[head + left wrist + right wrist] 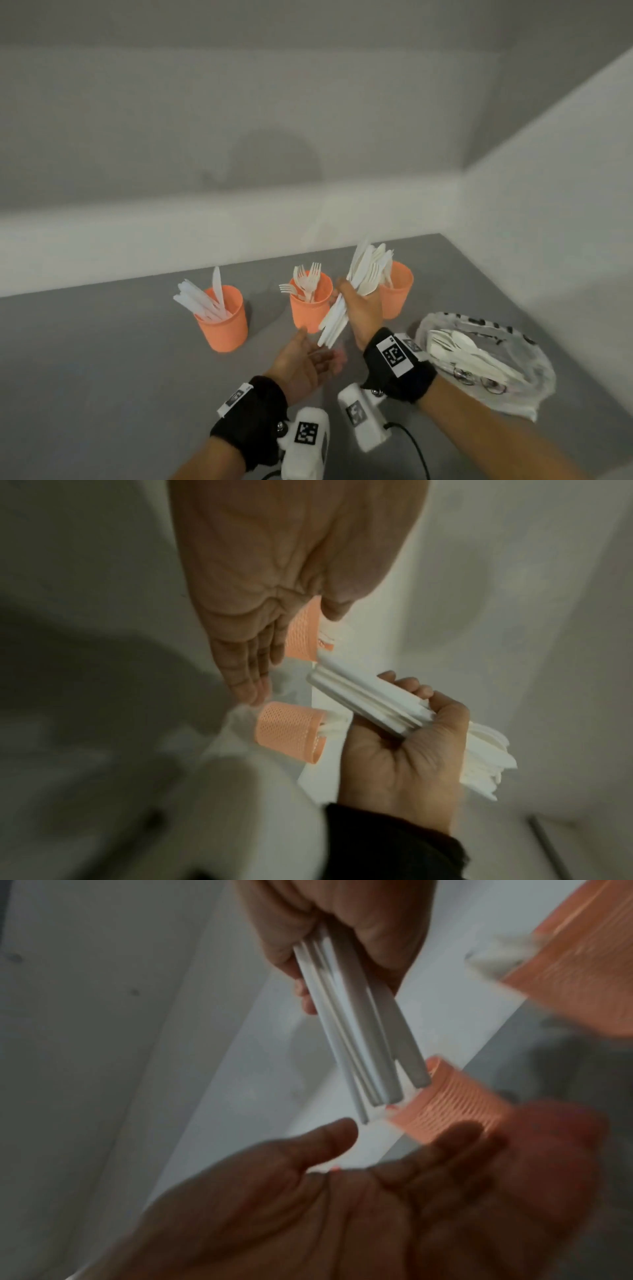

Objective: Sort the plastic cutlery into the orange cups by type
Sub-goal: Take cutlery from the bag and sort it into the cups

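Observation:
Three orange cups stand in a row on the grey table: the left cup holds knives, the middle cup holds forks, and the right cup is partly hidden behind my right hand. My right hand grips a mixed bundle of white plastic cutlery above the table, heads up and handles slanting down to the left. My left hand lies open, palm up, just below the handle ends and holds nothing. The right wrist view shows the left palm open under the bundle.
A crumpled clear plastic bag with more white cutlery lies at the right, near the wall. White walls close the table at the back and on the right. Bare grey table stretches to the left of the cups.

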A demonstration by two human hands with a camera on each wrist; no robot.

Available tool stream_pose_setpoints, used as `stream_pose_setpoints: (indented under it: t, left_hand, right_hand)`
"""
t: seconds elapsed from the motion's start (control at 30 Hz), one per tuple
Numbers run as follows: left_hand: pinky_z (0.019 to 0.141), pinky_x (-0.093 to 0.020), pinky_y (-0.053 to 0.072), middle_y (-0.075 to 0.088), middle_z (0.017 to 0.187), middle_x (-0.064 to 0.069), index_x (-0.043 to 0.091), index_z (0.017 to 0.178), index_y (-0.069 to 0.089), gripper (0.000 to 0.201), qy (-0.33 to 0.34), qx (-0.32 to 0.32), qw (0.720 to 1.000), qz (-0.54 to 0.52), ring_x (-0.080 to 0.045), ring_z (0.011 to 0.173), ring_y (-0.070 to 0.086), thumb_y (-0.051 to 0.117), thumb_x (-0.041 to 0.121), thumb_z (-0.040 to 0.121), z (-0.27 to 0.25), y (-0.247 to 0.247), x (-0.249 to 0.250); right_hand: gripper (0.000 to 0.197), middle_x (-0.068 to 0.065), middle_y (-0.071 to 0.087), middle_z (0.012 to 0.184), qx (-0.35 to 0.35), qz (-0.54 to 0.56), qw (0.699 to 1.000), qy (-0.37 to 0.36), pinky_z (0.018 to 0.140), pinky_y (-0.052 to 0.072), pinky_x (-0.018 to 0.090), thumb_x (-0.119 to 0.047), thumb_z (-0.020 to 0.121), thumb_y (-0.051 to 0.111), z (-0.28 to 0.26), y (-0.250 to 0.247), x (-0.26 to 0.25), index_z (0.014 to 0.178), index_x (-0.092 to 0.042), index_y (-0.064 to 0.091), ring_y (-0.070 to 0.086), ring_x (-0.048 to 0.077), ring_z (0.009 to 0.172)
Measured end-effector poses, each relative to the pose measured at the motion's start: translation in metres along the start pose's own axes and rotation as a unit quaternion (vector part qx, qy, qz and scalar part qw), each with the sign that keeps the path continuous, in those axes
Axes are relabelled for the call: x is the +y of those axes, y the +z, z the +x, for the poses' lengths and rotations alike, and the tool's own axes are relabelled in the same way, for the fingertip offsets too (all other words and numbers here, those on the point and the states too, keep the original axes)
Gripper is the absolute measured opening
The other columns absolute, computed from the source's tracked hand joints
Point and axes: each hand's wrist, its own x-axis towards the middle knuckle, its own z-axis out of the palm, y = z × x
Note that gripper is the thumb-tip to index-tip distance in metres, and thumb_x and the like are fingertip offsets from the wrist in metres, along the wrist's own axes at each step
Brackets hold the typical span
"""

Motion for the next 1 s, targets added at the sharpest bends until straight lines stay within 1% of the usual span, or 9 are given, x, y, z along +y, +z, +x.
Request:
stream_pose_setpoints:
  t: [0.1, 0.17, 0.27, 0.37, 0.5, 0.63, 0.77, 0.9, 1.0]
  left_hand:
    - [0.049, -0.025, 0.055, 0.065, 0.058, -0.012, 0.001, 0.094, 0.056, 0.05, 0.031, 0.009, 0.997, -0.064, -0.019, 0.049, 0.063, 0.024, 0.04, 0.099, -0.006, -0.01, 0.012]
    - [0.046, -0.023, 0.054, 0.065, 0.061, -0.008, 0.005, 0.091, 0.058, 0.041, 0.057, 0.034, 0.994, -0.084, -0.016, 0.052, 0.061, 0.03, 0.034, 0.099, -0.008, -0.015, 0.02]
    - [0.046, -0.019, 0.051, 0.065, 0.059, -0.002, 0.01, 0.087, 0.061, 0.028, 0.074, 0.058, 0.995, -0.044, -0.012, 0.052, 0.059, 0.039, 0.024, 0.098, -0.013, -0.019, 0.028]
    - [0.037, -0.014, 0.035, 0.052, 0.052, 0.002, 0.015, 0.08, 0.058, 0.036, 0.071, 0.063, 0.995, -0.003, -0.006, 0.038, 0.044, 0.034, 0.034, 0.099, -0.018, -0.018, 0.031]
    - [0.033, -0.013, 0.023, 0.043, 0.053, 0.0, 0.015, 0.075, 0.052, 0.046, 0.062, 0.044, 0.997, 0.033, -0.004, 0.034, 0.033, 0.027, 0.046, 0.098, -0.018, -0.017, 0.029]
    - [0.041, -0.017, 0.031, 0.05, 0.056, -0.001, 0.016, 0.076, 0.051, 0.033, 0.076, 0.006, 0.995, 0.07, -0.009, 0.043, 0.042, 0.028, 0.031, 0.095, -0.013, -0.018, 0.028]
    - [0.058, -0.024, 0.039, 0.06, 0.077, -0.001, 0.015, 0.087, 0.058, 0.02, 0.083, -0.106, 0.983, 0.124, -0.012, 0.064, 0.055, 0.048, 0.021, 0.07, -0.018, -0.021, 0.035]
    - [0.049, -0.018, 0.038, 0.051, 0.067, -0.002, 0.011, 0.099, 0.049, 0.024, 0.107, -0.075, 0.939, 0.318, -0.009, 0.054, 0.049, 0.054, 0.008, 0.076, -0.013, -0.006, 0.037]
    - [0.039, -0.014, 0.029, 0.039, 0.052, 0.002, 0.011, 0.097, 0.047, 0.01, 0.126, -0.036, 0.933, 0.336, -0.005, 0.039, 0.036, 0.047, 0.004, 0.089, -0.008, -0.002, 0.035]
  right_hand:
    - [0.006, -0.003, 0.06, 0.05, -0.005, 0.021, 0.999, 0.028, 0.051, 0.049, 0.021, -0.002, 0.085, 0.061, -0.014, 0.034, 0.018, 0.079, -0.002, 0.061, 0.056, 0.008, 0.045]
    - [0.013, 0.007, 0.061, 0.058, -0.002, 0.023, 0.999, 0.022, 0.05, 0.049, 0.023, 0.0, 0.082, 0.063, -0.022, 0.049, 0.027, 0.093, 0.006, 0.059, 0.057, 0.011, 0.045]
    - [0.02, 0.004, 0.061, 0.058, -0.034, -0.014, 0.999, 0.017, 0.062, 0.053, 0.033, 0.005, 0.079, 0.064, -0.03, 0.062, 0.026, 0.071, -0.013, 0.059, 0.06, 0.017, 0.054]
    - [0.03, 0.001, 0.058, 0.058, -0.065, -0.015, 0.997, 0.034, 0.073, 0.052, 0.042, 0.014, 0.077, 0.061, -0.03, 0.064, 0.023, 0.068, -0.011, 0.047, 0.058, 0.023, 0.058]
    - [0.013, 0.011, 0.061, 0.055, -0.147, -0.057, 0.985, 0.075, 0.062, 0.052, 0.026, 0.005, 0.077, 0.062, -0.018, 0.062, 0.027, 0.071, -0.004, 0.056, 0.062, 0.019, 0.057]
    - [0.026, 0.0, 0.041, 0.04, -0.173, -0.056, 0.978, 0.102, 0.055, 0.049, 0.027, 0.0, 0.084, 0.056, -0.003, 0.059, 0.027, 0.061, -0.01, 0.047, 0.056, 0.014, 0.045]
    - [0.023, 0.001, 0.046, 0.045, -0.191, -0.095, 0.974, 0.08, 0.052, 0.043, 0.029, -0.003, 0.085, 0.055, 0.009, 0.049, 0.019, 0.065, -0.012, 0.05, 0.048, 0.014, 0.044]
    - [0.021, 0.003, 0.051, 0.054, -0.213, -0.165, 0.961, 0.057, 0.061, 0.047, 0.034, -0.002, 0.083, 0.057, 0.006, 0.044, 0.016, 0.07, -0.017, 0.051, 0.051, 0.015, 0.051]
    - [0.024, 0.002, 0.056, 0.059, -0.211, -0.172, 0.962, 0.025, 0.071, 0.05, 0.04, -0.003, 0.081, 0.066, 0.003, 0.044, 0.015, 0.07, -0.019, 0.051, 0.056, 0.018, 0.055]
